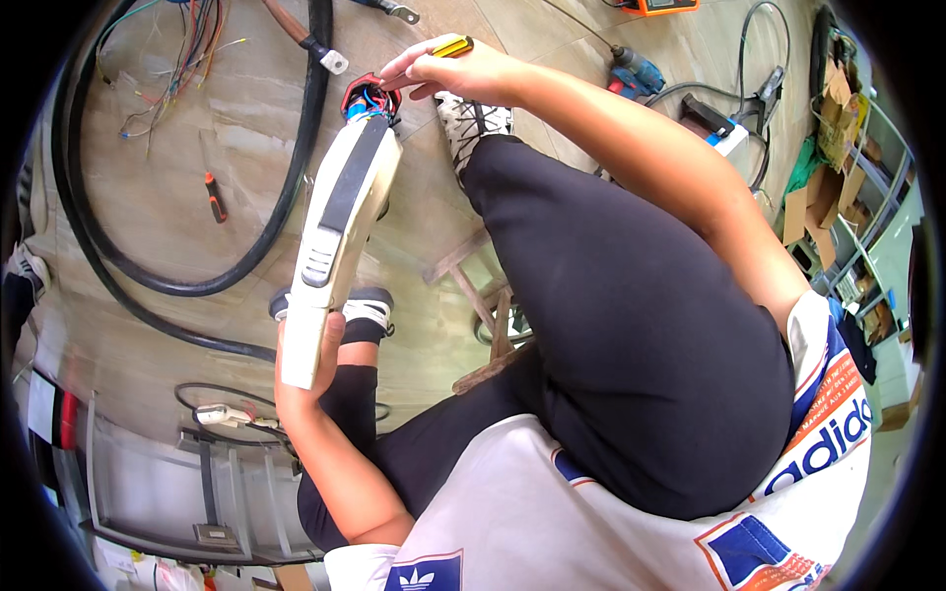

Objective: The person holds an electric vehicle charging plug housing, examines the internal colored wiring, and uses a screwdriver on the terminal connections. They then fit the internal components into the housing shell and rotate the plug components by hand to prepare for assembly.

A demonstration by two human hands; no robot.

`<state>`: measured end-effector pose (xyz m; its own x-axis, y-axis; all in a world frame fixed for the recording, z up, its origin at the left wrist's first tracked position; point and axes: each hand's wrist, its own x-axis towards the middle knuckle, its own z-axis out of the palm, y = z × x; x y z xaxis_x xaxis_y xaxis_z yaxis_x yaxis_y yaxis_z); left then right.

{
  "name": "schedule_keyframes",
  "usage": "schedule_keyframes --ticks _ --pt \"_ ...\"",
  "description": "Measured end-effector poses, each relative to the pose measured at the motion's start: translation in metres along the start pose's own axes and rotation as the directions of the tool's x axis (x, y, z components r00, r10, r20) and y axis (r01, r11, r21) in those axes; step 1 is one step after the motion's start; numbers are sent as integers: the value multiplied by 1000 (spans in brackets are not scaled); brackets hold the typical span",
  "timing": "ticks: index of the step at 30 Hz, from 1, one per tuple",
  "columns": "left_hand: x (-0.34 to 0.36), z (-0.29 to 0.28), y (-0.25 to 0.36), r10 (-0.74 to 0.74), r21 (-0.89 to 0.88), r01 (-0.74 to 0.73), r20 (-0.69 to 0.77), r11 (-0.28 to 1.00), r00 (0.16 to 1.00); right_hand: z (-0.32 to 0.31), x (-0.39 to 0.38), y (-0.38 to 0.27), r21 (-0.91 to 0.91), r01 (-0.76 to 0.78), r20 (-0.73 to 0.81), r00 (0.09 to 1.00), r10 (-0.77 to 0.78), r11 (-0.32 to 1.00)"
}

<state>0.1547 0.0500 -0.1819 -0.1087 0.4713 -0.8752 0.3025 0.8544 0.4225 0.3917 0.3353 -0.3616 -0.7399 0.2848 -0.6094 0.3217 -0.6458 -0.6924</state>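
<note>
My left hand (pixel 317 345) is wrapped round the narrow lower end of a long white plastic handle (pixel 340 236), which looks like a charging gun. A dark grey strip runs along its upper face. At its far end the casing is open, showing a red rim (pixel 361 89) and blue wires (pixel 367 102). The fingertips of my right hand (pixel 443 74) reach that rim and seem to touch it. A tool with a yellow and black handle (pixel 454 46) is tucked in my right hand; its working end is hidden.
Thick black cable (pixel 305 128) loops over the tiled floor at left, around an orange and black screwdriver (pixel 216 197) and loose thin wires (pixel 187 59). A metal cable lug (pixel 335 62) lies near the handle. A blue drill (pixel 636 74) and a wooden stool (pixel 483 295) are nearby.
</note>
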Motion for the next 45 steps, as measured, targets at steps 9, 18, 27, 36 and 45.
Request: schedule_keyframes --ticks 9,18,27,36,45 --pt "4 -6 1 35 -69 -36 -13 997 999 13 -1 -26 -499 267 105 963 -249 825" --pt "4 -7 9 6 -17 -6 14 1000 1000 16 19 -41 -706 291 165 954 -249 645" --pt "5 -8 10 -9 6 9 15 1000 1000 -6 58 -28 -427 229 211 966 -150 875" --pt "5 -7 5 24 -20 -24 -11 999 1000 -13 63 -22 -263 237 248 953 -171 935" --pt "4 -5 6 4 -39 -4 1 999 1000 -15 80 -23 -187 61 237 971 -15 980"
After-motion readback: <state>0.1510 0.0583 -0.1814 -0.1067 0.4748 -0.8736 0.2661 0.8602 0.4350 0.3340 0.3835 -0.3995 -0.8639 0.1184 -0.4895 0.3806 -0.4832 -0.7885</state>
